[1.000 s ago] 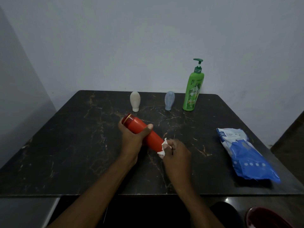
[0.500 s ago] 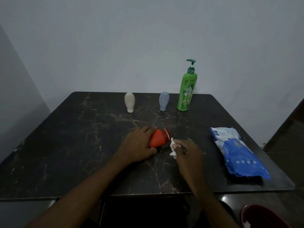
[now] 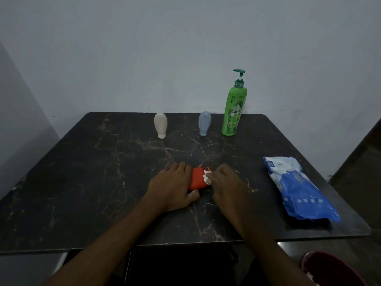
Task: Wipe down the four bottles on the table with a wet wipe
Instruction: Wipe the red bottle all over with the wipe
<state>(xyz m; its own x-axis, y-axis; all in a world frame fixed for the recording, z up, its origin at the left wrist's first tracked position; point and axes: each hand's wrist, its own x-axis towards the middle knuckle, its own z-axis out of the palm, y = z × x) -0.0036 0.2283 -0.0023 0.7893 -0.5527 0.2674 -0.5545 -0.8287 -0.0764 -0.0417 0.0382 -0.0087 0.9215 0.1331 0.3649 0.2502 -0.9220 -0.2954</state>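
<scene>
Where the red bottle [image 3: 198, 179] lies: mid-worktop [image 3: 103, 182], between both hands.
Left hand [image 3: 172, 189]: fingers [image 3: 181, 168] wrapped over it.
Right hand [image 3: 225, 187]: fingers pinch the wet wipe [image 3: 206, 176] against it.
Back row: white bottle [image 3: 160, 125], blue bottle [image 3: 204, 123], green pump bottle [image 3: 234, 112], upright.
Right side: wipes pack [image 3: 296, 186].

Left hand [image 3: 175, 187]: palm down, fingers curled over red bottle [image 3: 198, 180], thumb on near side.
Right hand [image 3: 225, 182]: palm down, fingertips pinching wet wipe [image 3: 206, 176].
Forearms [image 3: 115, 234]: bare, converging from near edge.
</scene>
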